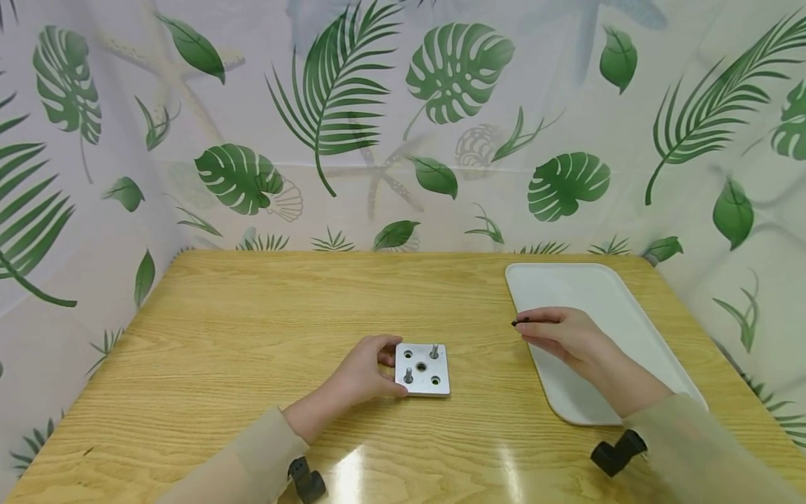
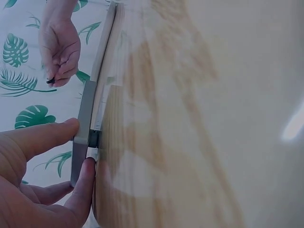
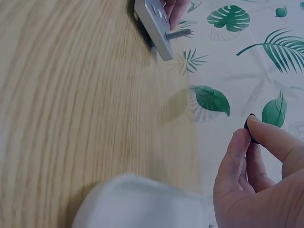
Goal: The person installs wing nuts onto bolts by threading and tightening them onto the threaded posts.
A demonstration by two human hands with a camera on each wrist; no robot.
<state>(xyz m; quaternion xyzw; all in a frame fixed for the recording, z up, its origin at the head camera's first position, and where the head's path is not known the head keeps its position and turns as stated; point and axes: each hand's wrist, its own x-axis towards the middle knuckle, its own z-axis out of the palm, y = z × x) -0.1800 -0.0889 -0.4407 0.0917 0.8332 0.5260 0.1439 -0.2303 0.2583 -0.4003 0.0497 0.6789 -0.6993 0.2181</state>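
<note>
My left hand (image 1: 368, 369) grips the left side of a square silver metal plate (image 1: 422, 387), thumb at the near corner and fingers at the far one. Two metal bolts stand up from diagonally opposite holes, the rear bolt (image 1: 434, 351) and the front bolt (image 1: 408, 376). Three other holes show, one at the centre. Seen edge-on in the left wrist view, the plate has a dark round knob (image 2: 95, 138) sticking out from its underside, close over the table. My right hand (image 1: 569, 339) pinches a small black piece (image 3: 246, 125) between thumb and fingertips; the fingers mostly hide its shape.
A white tray (image 1: 579, 287) with a raised rim lies on the right of the wooden table (image 1: 252, 329), under my right hand. A leaf-patterned cloth (image 1: 378, 210) hangs behind the table and along its sides.
</note>
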